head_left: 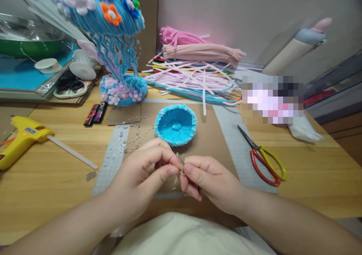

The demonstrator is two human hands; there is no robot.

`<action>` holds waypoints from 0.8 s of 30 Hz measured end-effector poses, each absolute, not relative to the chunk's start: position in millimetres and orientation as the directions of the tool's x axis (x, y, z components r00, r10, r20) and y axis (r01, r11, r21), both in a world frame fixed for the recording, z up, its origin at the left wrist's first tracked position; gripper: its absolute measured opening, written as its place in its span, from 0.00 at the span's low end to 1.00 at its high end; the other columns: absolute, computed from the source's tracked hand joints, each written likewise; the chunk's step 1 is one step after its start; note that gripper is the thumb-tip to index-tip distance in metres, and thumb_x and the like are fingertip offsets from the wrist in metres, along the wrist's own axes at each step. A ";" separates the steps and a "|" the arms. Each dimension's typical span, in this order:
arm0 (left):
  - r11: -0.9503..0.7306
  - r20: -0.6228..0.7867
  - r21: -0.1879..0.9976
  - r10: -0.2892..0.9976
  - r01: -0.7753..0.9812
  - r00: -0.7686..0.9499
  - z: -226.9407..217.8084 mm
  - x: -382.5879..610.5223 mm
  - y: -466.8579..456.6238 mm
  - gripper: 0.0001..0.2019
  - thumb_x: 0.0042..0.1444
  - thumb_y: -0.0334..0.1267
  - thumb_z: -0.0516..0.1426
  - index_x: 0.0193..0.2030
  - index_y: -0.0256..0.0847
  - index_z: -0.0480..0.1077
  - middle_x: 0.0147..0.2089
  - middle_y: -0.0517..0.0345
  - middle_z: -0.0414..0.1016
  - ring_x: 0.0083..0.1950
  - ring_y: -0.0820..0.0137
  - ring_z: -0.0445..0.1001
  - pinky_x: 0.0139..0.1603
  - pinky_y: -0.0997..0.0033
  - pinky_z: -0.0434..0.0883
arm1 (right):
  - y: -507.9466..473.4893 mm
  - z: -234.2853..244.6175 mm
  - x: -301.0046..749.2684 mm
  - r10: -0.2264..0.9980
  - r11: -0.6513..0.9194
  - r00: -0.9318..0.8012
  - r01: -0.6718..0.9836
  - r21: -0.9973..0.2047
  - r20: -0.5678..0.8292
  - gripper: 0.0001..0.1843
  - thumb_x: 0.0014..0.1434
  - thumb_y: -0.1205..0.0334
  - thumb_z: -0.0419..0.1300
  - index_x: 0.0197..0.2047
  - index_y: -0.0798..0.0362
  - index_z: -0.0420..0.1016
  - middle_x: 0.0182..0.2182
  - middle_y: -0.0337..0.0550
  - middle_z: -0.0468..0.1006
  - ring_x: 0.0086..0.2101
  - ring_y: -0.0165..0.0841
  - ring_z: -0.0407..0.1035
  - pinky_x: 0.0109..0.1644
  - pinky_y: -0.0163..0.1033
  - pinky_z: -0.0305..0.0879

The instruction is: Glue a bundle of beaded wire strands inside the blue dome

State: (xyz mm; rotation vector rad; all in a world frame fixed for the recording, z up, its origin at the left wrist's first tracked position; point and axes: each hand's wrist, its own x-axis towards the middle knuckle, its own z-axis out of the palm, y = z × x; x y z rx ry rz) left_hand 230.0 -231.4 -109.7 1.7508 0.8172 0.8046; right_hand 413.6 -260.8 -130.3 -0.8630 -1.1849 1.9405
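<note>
My left hand (149, 174) and my right hand (215, 179) meet fingertip to fingertip low over the brown cardboard. Both are closed in a pinch on a thin silvery beaded strand (181, 172), partly hidden by the fingers; a loose bit dangles below. Just beyond the hands lies a blue fuzzy-rimmed bowl shape (175, 113), its hollow side up with a round disc at the centre. To its left, loose strands of clear beads (137, 134) spread over the cardboard and the grey cutting mat (109, 164).
A yellow glue gun (31, 134) lies left, scissors (260, 149) with red and yellow handles right. Behind stands a blue pipe-cleaner jellyfish (98, 13) with flowers. Pipe-cleaner bundles (198, 53) fill the back. Wire spools (82, 69) and black-handled scissors (69, 85) sit at left.
</note>
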 end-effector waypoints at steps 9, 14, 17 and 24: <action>0.265 -0.139 0.953 0.813 -0.146 0.565 -114.2 235.0 -234.4 0.04 0.54 0.33 0.61 0.35 0.41 0.69 0.32 0.62 0.72 0.35 0.75 0.72 0.38 0.76 0.71 | -267.0 -127.8 412.1 0.924 -0.143 -0.376 -0.165 -0.976 -0.072 0.18 0.67 0.54 0.52 0.29 0.56 0.67 0.19 0.32 0.61 0.21 0.23 0.54 0.24 0.30 0.49; 0.220 -0.107 0.961 0.855 -0.169 0.507 -112.1 235.2 -233.4 0.04 0.53 0.27 0.61 0.32 0.41 0.73 0.31 0.64 0.75 0.34 0.78 0.73 0.37 0.82 0.70 | -264.8 -130.5 412.8 0.883 -0.256 -0.455 -0.260 -0.931 -0.115 0.18 0.67 0.54 0.52 0.28 0.56 0.68 0.20 0.34 0.62 0.20 0.22 0.54 0.23 0.29 0.49; 0.192 -0.102 0.969 0.884 -0.154 0.455 -112.1 234.9 -232.7 0.05 0.51 0.28 0.63 0.32 0.42 0.74 0.30 0.64 0.75 0.33 0.78 0.72 0.35 0.84 0.70 | -265.6 -131.1 413.1 0.868 -0.277 -0.482 -0.272 -0.922 -0.118 0.19 0.67 0.54 0.53 0.28 0.57 0.68 0.20 0.34 0.62 0.19 0.22 0.54 0.22 0.29 0.49; 0.059 -0.001 0.992 0.883 -0.108 0.470 -111.5 234.5 -232.0 0.06 0.52 0.27 0.61 0.31 0.43 0.75 0.31 0.63 0.74 0.35 0.76 0.72 0.37 0.81 0.70 | -265.9 -128.6 414.2 0.850 -0.268 -0.512 -0.219 -0.938 -0.124 0.18 0.65 0.54 0.54 0.27 0.57 0.68 0.19 0.33 0.60 0.20 0.23 0.53 0.21 0.29 0.48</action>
